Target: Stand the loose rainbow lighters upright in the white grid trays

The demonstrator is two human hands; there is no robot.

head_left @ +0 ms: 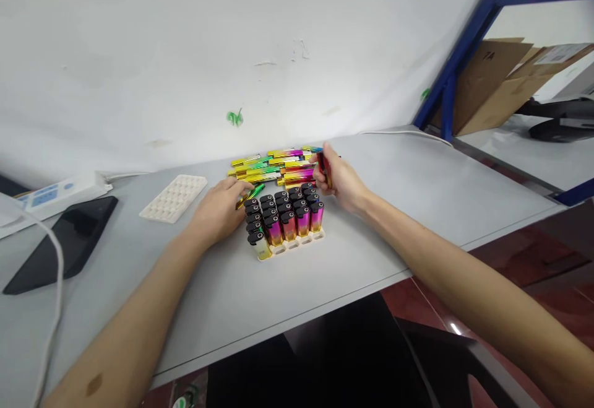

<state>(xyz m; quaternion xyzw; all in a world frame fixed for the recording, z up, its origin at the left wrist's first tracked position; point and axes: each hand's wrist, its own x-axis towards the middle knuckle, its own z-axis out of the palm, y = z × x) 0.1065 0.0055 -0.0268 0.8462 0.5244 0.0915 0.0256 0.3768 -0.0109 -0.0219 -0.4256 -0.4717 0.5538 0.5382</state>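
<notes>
A white holder [291, 246] stands on the table with rows of upright lighters [289, 227] in it. Their black tops face up, and their metallic bodies run from yellow to pink and purple. The front row has one yellow lighter [261, 246] at its left end and several open slots beside it. At the holder's back left, my left hand [221, 205] is closed around a green-and-gold lighter [253, 194], partly hidden by the fingers. Behind the holder's right side, my right hand [341, 179] grips a dark red lighter [325, 169]. A pile of shiny lighters [253, 173] lies flat between both hands, near the wall.
An off-white tray with small slots [174, 198] lies to the left. Farther left are a black phone [69, 238], a power strip [69, 194] and a white cable [59, 272]. A blue rack post [448, 101] and cardboard boxes [505, 86] stand at the right.
</notes>
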